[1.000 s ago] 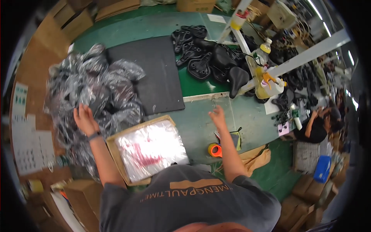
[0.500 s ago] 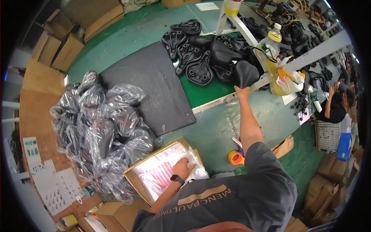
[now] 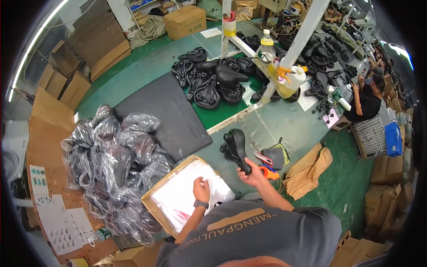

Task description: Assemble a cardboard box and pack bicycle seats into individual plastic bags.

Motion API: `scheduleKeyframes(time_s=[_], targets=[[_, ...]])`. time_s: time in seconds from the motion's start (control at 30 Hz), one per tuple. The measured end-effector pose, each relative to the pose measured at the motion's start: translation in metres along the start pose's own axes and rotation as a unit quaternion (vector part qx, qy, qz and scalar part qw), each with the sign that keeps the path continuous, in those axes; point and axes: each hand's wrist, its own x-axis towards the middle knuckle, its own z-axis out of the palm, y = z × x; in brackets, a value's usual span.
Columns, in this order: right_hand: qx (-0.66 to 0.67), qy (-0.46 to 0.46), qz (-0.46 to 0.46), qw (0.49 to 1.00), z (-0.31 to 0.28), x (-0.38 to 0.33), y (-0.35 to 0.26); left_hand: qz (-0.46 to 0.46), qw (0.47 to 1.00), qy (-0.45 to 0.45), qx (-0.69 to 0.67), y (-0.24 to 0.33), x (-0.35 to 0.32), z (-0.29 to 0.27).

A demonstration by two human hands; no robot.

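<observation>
My right hand [image 3: 252, 174] grips the narrow end of a black bicycle saddle [image 3: 235, 150], held up over the table beside the box. My left hand [image 3: 201, 190], wearing a watch, is over an open cardboard box [image 3: 156, 205] of clear and white plastic bags [image 3: 178, 190]. Its fingers are curled together at the bags; what they pinch is not clear. Several more black saddles [image 3: 207, 92] lie on the green table at the far side, some with their undersides up. A heap of saddles wrapped in clear plastic [image 3: 116, 162] is to the left.
A black mat [image 3: 160, 118] lies between the heap and the loose saddles. Orange tape [image 3: 270, 172], a red cutter [image 3: 263, 158] and brown paper [image 3: 309, 171] are at right. A white post [image 3: 307, 33] rises beside a spray bottle [image 3: 289, 80]. Another person [image 3: 367, 100] sits far right.
My right hand has come back from the far saddles with one saddle in it. My left hand stays over the box, its fingers now curled; the bags beneath have shifted. The view has tilted up.
</observation>
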Motion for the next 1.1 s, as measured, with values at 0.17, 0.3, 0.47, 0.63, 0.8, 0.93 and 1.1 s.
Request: scheduleKeyframes(time_s=[0.17,0.3,0.47,0.63,0.8,0.93,1.1], targets=[[0.202,-0.026,0.134,0.97,-0.043,-0.058,0.07,-0.029,0.982,-0.112,0.149,-0.018,-0.006,0.031],[-0.031,0.112,-0.008,0.993,-0.045,-0.089,0.095,-0.002,0.999,-0.043,0.032,-0.047,-0.014,0.027],[-0.047,0.105,0.053,0.992,-0.112,-0.051,0.065,-0.02,0.994,-0.029,-0.105,-0.032,-0.039,-0.009],[-0.234,0.094,-0.014,0.968,-0.044,-0.057,0.107,-0.157,0.942,-0.029,-0.294,-0.022,-0.081,-0.067],[-0.422,-0.078,0.01,0.903,0.066,-0.075,0.158,0.124,0.988,0.09,-0.015,0.01,-0.123,-0.129],[-0.427,-0.08,0.187,0.881,0.109,-0.037,0.198,0.097,0.995,0.004,-0.008,0.03,-0.139,-0.153],[-0.376,-0.031,0.133,0.917,0.095,-0.017,0.199,-0.164,0.777,0.092,-0.601,-0.004,-0.166,-0.199]])
